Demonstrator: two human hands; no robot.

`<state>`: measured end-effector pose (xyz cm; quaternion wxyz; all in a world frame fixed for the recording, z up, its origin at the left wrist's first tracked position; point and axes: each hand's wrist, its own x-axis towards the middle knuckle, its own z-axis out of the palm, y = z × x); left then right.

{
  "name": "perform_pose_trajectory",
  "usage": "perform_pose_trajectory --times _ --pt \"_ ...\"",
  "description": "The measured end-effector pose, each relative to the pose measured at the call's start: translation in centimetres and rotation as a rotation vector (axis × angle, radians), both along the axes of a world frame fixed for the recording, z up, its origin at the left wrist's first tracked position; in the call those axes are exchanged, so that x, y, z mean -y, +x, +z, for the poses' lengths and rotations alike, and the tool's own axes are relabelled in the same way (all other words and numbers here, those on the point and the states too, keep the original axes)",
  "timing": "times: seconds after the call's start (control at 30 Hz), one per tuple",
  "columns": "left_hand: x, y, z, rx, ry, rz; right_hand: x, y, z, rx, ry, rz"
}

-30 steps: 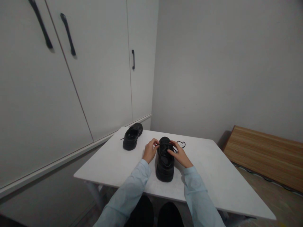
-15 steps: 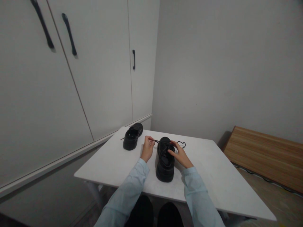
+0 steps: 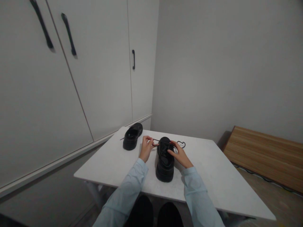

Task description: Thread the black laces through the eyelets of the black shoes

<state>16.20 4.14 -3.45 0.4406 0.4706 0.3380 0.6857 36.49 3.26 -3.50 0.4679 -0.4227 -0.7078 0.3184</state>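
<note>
Shoelace [image 3: 156, 140] pinched by left hand [image 3: 145, 148]; right hand [image 3: 180, 155] against shoe [image 3: 165, 171], grip unclear; hard pulling could drag shoe sideways.

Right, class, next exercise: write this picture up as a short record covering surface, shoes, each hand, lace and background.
Surface: white table
Near shoe: black, between the hands, toe pointing away from the person
Far shoe: black, further left, untouched
Left hand: pinching black lace left of the near shoe
Right hand: touching the near shoe's right side
Loose lace end: curled beyond the right hand
Background: white cabinet, wooden board
</note>
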Motion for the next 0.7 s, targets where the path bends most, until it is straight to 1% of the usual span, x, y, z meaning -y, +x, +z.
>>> perform_pose_trajectory --times 0.13,0.4,0.5,0.7 --pt "-0.07 -0.33 0.13 -0.119 -0.015 0.093 0.06 0.02 0.05 0.009 0.000 -0.004" --pt "-0.02 -0.42 0.09 -0.423 0.051 0.246 0.17 0.02 0.31 0.027 0.003 -0.002" --pt "0.16 -0.36 0.00 -0.525 0.065 0.256 0.19 0.04 0.32 0.031 0.007 0.005" --pt "0.05 -0.56 -0.59 -0.729 0.078 0.211 -0.03 0.06 -0.01 0.009 0.013 0.004"
